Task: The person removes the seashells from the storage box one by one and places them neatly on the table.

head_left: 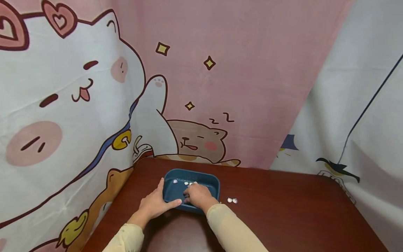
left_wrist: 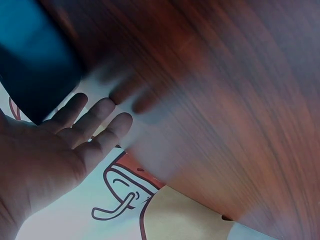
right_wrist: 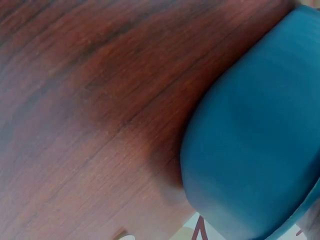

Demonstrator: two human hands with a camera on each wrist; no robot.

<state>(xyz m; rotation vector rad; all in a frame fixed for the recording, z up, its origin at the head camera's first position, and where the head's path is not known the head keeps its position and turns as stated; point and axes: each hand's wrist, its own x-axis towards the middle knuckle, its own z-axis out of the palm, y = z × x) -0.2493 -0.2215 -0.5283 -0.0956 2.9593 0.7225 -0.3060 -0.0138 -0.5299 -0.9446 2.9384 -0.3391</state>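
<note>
A dark blue rectangular tray (head_left: 191,173) stands on the table, also seen as a blue wall (right_wrist: 250,140) in the right wrist view. My left hand (head_left: 155,203) is at its left near corner, thumb along the near rim and fingers at the left side. Those fingers (left_wrist: 100,117) look extended and spread in the left wrist view. My right hand (head_left: 199,196) reaches into the tray over the near rim, fingers bent downward; I cannot tell whether they pinch anything. Just beyond it lie small whitish shell-like pieces (head_left: 186,183), with another piece (head_left: 175,181) farther left.
Two more shell-like pieces (head_left: 232,200) lie side by side on the brown wooden table (head_left: 283,206), right of the tray. Behind and to the left hangs a pink and white cartoon-print curtain (head_left: 252,87), meeting the table's far edge.
</note>
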